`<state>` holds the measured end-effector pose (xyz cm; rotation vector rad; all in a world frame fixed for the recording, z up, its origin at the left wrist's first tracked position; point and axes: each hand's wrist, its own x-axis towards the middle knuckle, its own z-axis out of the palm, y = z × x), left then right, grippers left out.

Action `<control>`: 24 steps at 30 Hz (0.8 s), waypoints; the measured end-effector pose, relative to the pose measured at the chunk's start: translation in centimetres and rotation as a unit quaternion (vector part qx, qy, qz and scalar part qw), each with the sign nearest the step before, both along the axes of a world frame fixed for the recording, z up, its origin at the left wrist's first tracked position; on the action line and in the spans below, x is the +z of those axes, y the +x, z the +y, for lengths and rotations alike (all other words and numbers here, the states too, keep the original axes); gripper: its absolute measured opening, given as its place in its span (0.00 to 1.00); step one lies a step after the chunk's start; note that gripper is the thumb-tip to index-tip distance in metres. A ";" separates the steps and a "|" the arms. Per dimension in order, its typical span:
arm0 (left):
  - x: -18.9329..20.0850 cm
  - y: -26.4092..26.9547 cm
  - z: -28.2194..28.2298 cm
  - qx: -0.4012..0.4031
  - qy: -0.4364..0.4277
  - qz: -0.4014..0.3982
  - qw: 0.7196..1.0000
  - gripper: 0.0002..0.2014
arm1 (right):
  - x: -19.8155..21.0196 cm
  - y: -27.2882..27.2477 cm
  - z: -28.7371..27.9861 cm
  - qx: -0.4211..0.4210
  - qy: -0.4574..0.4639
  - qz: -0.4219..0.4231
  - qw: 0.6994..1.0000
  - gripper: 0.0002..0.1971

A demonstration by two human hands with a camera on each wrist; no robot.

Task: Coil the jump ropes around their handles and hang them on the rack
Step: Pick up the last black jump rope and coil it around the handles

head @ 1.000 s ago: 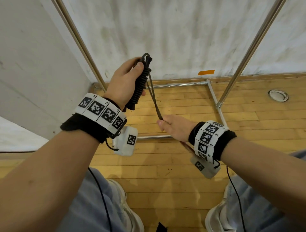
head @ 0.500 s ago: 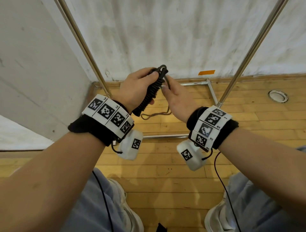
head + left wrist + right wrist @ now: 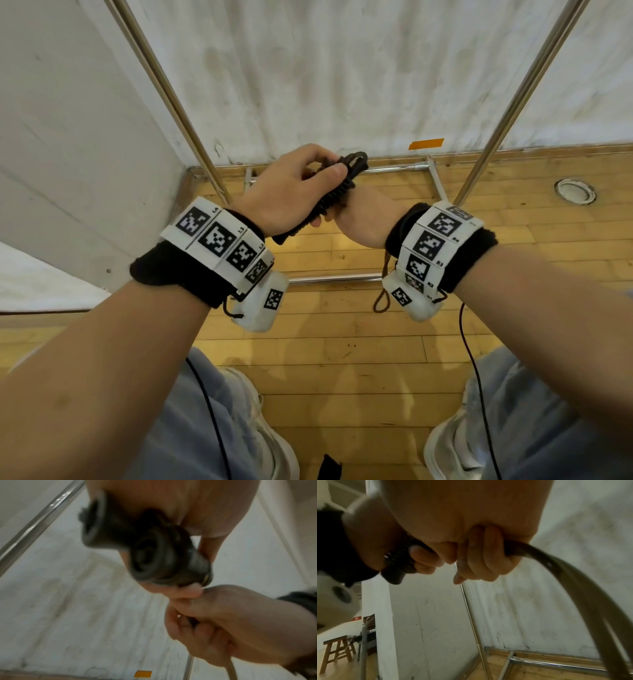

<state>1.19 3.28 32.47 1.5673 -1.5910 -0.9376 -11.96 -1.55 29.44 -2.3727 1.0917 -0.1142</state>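
Rack poles (image 3: 171, 99) flank both hands; wall (image 3: 325, 68) close ahead.

Your left hand (image 3: 291, 192) covers most of the black handles (image 3: 334, 195), so you cannot tell how many turns of rope (image 3: 573, 581) lie on them. The left wrist view is blurred. Your right hand (image 3: 359, 219) hides its own fingers from above. The rack (image 3: 507, 113) runs off the top edge.
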 end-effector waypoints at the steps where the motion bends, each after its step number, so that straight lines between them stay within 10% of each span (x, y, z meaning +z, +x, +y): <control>1: -0.3 0.3 -0.3 0.023 -0.016 -0.044 0.999 0.07 | 0.0 0.0 0.1 -0.004 0.007 -0.007 1.000 0.11; 6: -1.6 2.7 -1.4 0.144 -0.033 -0.319 0.936 0.20 | -0.3 -0.5 0.3 -0.013 -0.006 -0.031 0.999 0.11; 10: -2.6 2.7 -1.4 0.089 -0.001 -0.417 0.904 0.20 | 0.2 -1.4 -0.3 0.027 -0.070 -0.023 0.997 0.12; 24: -2.3 1.3 0.4 -0.069 0.018 -0.338 0.938 0.18 | 1.4 -1.6 -1.3 0.049 -0.040 -0.097 0.993 0.12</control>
